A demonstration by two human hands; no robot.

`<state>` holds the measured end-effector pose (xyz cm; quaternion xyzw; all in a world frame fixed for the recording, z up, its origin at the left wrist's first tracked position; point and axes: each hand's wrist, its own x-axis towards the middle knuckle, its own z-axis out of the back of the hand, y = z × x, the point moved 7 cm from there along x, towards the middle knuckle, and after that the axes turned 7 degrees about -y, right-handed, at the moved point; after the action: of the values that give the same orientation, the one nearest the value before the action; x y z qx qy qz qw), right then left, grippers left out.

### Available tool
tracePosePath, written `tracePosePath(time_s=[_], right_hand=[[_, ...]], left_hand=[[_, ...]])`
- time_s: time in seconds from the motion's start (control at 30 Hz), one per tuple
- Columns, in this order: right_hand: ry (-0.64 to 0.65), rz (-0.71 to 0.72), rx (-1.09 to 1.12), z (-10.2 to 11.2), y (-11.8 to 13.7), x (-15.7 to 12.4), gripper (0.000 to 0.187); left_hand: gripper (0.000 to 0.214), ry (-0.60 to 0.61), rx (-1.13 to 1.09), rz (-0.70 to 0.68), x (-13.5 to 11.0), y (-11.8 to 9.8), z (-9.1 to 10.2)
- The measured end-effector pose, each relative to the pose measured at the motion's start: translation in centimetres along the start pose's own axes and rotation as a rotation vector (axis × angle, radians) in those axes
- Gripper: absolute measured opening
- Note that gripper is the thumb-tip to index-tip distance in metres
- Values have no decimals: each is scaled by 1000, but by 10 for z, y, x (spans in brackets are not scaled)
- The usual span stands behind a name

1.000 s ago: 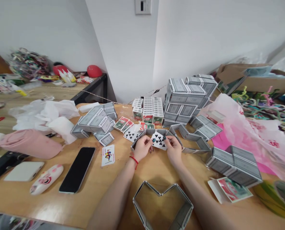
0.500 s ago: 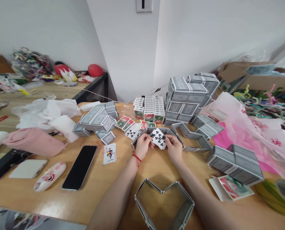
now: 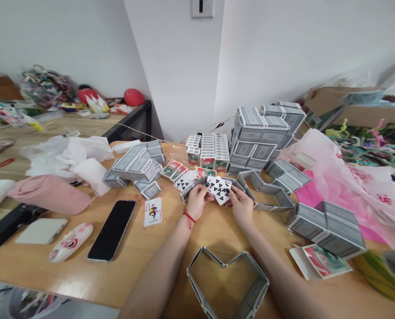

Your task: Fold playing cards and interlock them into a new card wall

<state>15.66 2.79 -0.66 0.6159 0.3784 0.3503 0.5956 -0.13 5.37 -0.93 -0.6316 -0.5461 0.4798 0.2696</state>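
A person's left hand point(image 3: 197, 200) and right hand point(image 3: 241, 204) meet over a wooden bench point(image 3: 134, 270), both closed in a fingertip pinch on the opposite edges of a single clubs playing card point(image 3: 220, 189), which they hold face up and slightly tilted, just above the bench top between the two hands. A red string bracelet point(image 3: 188, 217) circles the left wrist, and the nails are painted dark. Directly behind the hands lies an open frame of folded grey-backed cards point(image 3: 265, 191), which runs off to the right of the right hand. Nearer the person, between the two forearms, a heart-shaped frame point(image 3: 213, 257) of the same folded cards lies on the bench. Just beyond the left hand, a few loose cards point(image 3: 184, 182) lie face up, and to its left a joker card point(image 3: 153, 212) rests beside a black phone point(image 3: 111, 229). Farther left are a white power bank point(image 3: 41, 230), a pink-and-white case point(image 3: 71, 241) and a pink cloth point(image 3: 51, 199). Beyond the hands, small card boxes point(image 3: 207, 153) stand in rows beside a tall stack of grey card blocks point(image 3: 260, 137). Well to the right of the right hand, another grey card block point(image 3: 330, 228) sits against a pink plastic bag point(image 3: 350, 186).
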Motion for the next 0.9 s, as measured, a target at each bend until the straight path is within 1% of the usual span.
tracePosePath(time_s=[0.1, 0.27, 0.37, 0.47, 0.6, 0.7, 0.77, 0.83, 0.9], right_hand=[[-35, 1, 12, 3, -1, 1, 37], [-47, -26, 91, 3, 0, 0, 28], [-45, -50, 111, 3, -1, 0, 26], [-34, -41, 127, 3, 0, 1, 27], [31, -4, 157, 0, 4, 1, 30], [89, -12, 158, -5, 3, -1, 34], [130, -10, 147, -9, 2, -3, 37], [164, 5, 136, -12, 3, -5, 39], [182, 23, 127, -13, 5, -6, 37]], left_hand=[[32, 13, -36, 8, 0, -1, -1], [26, 173, 32, 4, -3, 1, -11], [22, 259, 102, -46, -3, 1, -15], [18, 309, 195, -91, -2, 0, -16], [18, 306, 289, -120, 0, 0, -14], [19, 290, 233, -101, 2, 2, -12], [23, 256, 200, -97, 5, 3, -9], [25, 218, 211, -112, 6, 3, -6], [24, 205, 246, -122, 6, 2, -5]])
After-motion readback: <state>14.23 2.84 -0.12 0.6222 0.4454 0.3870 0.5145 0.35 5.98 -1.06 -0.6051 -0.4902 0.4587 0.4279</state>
